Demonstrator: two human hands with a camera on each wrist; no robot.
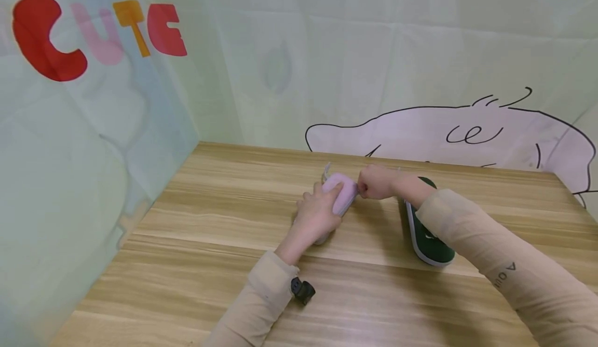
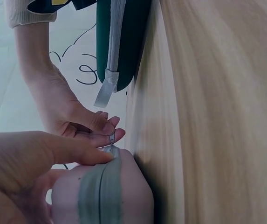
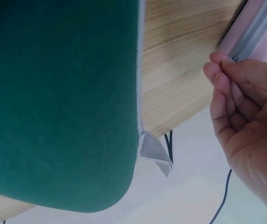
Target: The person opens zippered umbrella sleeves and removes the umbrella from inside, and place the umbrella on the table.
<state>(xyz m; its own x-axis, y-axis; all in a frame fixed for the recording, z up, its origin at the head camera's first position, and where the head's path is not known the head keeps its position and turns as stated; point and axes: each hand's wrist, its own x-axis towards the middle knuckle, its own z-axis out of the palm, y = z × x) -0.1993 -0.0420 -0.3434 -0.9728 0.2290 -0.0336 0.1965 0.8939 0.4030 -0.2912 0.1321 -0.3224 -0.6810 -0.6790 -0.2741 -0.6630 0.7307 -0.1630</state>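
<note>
A pink zippered case (image 1: 344, 190) lies on the wooden table, held by my left hand (image 1: 316, 214) from above. In the left wrist view, the left thumb rests beside the grey zipper (image 2: 99, 191) that runs along the case. At the end of that zipper, my right hand (image 1: 376, 182) pinches the small metal zipper pull (image 2: 112, 138) between thumb and fingers. The zipper looks closed along the stretch that shows. Under the right forearm, a dark green zippered case (image 1: 432, 251) with a grey zipper edge lies on the table, partly hidden by the sleeve.
A grey fabric tab (image 3: 155, 151) sticks out from the end of the green case. Behind the wooden table (image 1: 224, 191) hangs a printed cloth backdrop (image 1: 261, 77). A small black device (image 1: 302, 290) sits at the left wrist cuff.
</note>
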